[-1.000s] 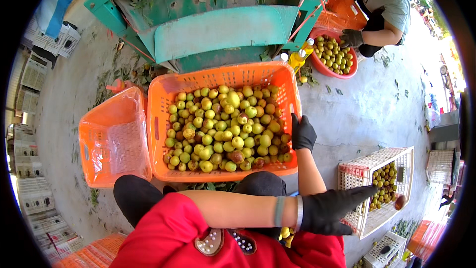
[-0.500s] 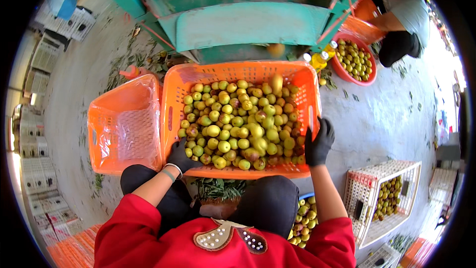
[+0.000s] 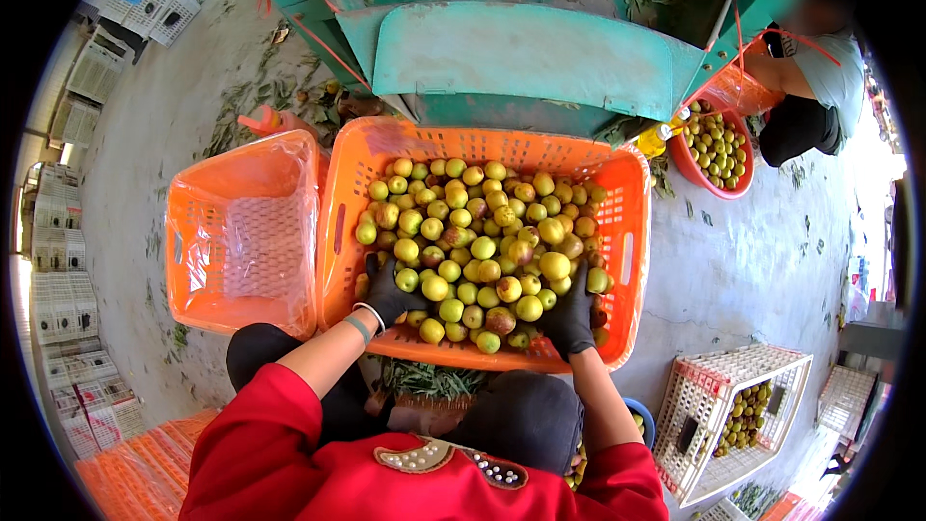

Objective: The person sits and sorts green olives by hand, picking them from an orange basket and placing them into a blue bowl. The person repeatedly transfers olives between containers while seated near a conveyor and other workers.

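Observation:
A large orange plastic crate [image 3: 627, 198] stands in front of my knees, heaped with round yellow-green fruits [image 3: 480, 271] that look like jujubes, some blushed brown-red. Inside its near left part, my left hand [image 3: 391, 291], black-gloved, lies among the fruits with its fingers apart. Opposite it, my right hand [image 3: 569, 316], gloved the same way, reaches over the near right part, fingers stretched out against the fruits. Neither hand is closed round a fruit; the lowest fingertips are partly hidden.
An orange crate lined with clear plastic [image 3: 260, 246] adjoins on the left. A green metal chute [image 3: 526, 48] overhangs the far side. At right are a red tub of fruits [image 3: 741, 183], a person [image 3: 825, 72] and a white crate [image 3: 699, 405]. Leaves [image 3: 434, 378] lie between my legs.
My left hand has moved from the near rim farther in among the fruits. My right hand has come off the crate's right side, inward onto the fruits. Fruits were falling from the chute earlier.

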`<state>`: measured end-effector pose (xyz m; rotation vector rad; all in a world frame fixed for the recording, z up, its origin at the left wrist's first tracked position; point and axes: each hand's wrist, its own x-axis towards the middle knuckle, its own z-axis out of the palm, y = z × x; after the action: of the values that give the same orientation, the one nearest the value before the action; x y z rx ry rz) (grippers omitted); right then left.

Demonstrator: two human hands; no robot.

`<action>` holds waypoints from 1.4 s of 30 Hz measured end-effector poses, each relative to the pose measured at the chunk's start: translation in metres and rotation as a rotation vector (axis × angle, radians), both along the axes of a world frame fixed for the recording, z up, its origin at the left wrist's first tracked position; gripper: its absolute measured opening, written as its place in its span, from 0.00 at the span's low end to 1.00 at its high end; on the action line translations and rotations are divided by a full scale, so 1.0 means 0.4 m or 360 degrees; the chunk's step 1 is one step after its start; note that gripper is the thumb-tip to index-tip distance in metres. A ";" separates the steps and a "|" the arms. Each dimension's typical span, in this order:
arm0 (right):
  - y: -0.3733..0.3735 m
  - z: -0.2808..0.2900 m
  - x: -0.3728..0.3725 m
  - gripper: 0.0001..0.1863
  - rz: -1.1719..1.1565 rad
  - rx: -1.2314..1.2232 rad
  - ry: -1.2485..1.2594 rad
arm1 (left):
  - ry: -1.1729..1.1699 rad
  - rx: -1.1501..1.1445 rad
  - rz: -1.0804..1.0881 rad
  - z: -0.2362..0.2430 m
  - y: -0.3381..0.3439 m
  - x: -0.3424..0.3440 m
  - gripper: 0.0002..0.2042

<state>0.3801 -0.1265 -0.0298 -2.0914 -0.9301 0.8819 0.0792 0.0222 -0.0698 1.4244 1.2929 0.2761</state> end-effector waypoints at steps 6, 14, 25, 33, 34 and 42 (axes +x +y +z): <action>0.111 0.051 0.011 0.62 0.0200 -0.0151 -0.0250 | -0.0029 0.0354 -0.0014 0.048 0.067 0.161 0.42; 0.153 0.034 0.031 0.54 0.0310 0.0101 0.0125 | -0.0560 -0.0050 -0.0582 0.174 0.199 0.225 0.36; 0.315 0.038 0.257 0.39 0.0376 -0.0419 -0.0402 | 0.1117 0.0889 -0.0415 0.092 0.344 0.148 0.46; 0.233 0.039 0.178 0.38 0.0428 -0.0524 -0.0547 | 0.0914 0.0965 -0.0236 0.042 0.207 0.143 0.34; 0.221 0.049 0.142 0.36 0.0459 -0.0487 -0.0635 | 0.0767 0.0951 -0.0241 0.041 0.201 0.135 0.33; 0.145 0.087 0.004 0.42 0.0587 -0.0376 -0.0591 | 0.0191 0.0571 -0.0260 0.100 0.038 0.144 0.31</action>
<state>0.3818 -0.0686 0.0051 -2.3782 -1.5065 0.8275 0.1367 0.0373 -0.0297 1.8652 1.2567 0.3279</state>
